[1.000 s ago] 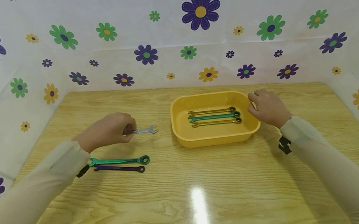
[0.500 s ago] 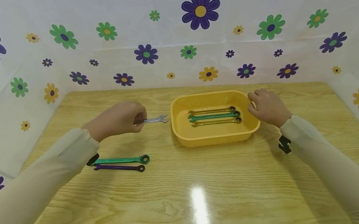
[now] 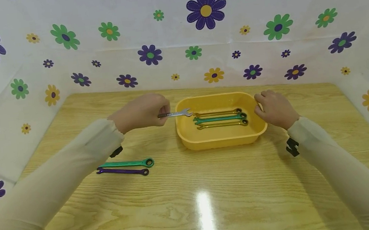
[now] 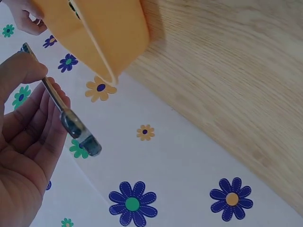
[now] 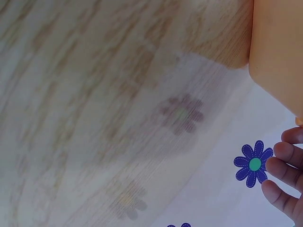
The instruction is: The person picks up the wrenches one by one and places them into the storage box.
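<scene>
My left hand [image 3: 144, 111] pinches a silver combination wrench [image 3: 180, 113] between thumb and fingers. The wrench's open end points right and overlaps the left rim of a yellow plastic basin [image 3: 222, 140] in the head view. Seen from the left wrist, the wrench [image 4: 57, 99] slants across the fingertips, one end jutting free. At the basin's right end, my right hand [image 3: 276, 109] holds the rim with curled fingers. Inside the basin lie a gold wrench [image 3: 217, 113], a green wrench [image 3: 219, 118] and a second gold wrench [image 3: 223, 125], side by side.
On the wooden table [image 3: 168, 209], left of the basin and under the left forearm, lie a larger green wrench [image 3: 125, 163] and a purple wrench [image 3: 122, 171]. A white flower-print cloth [image 3: 174, 32] hangs behind the table and along both sides.
My left hand has carried the silver wrench right and away from me, from the table's left side to the basin's left rim. The right hand and basin stay in place.
</scene>
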`<move>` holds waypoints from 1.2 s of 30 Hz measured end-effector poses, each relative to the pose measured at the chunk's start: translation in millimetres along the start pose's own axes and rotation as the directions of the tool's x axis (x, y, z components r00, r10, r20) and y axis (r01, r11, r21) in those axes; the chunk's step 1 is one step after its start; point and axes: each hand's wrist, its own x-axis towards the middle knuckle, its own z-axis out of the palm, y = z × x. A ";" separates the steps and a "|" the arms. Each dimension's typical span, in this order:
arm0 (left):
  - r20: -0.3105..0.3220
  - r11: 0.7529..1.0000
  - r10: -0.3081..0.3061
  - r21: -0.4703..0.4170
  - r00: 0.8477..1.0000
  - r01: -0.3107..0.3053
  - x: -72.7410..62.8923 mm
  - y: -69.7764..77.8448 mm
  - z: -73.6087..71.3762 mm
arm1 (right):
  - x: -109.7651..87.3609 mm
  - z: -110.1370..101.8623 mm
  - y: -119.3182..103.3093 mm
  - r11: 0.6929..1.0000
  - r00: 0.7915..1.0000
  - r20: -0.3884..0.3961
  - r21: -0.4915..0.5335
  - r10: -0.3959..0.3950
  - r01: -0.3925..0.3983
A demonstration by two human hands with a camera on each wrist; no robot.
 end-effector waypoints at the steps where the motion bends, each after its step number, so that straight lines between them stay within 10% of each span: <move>1: 0.001 1.000 0.001 -0.004 1.000 -0.001 2.5 1.0 -0.6 | 0.0 0.0 0.1 1.000 1.000 0.000 -0.002 -0.001 0.001; 36: 0.023 0.995 0.076 -0.072 0.997 -0.074 84.0 48.1 4.4 | -0.9 1.0 1.1 1.000 0.999 -0.029 -0.004 -0.016 0.015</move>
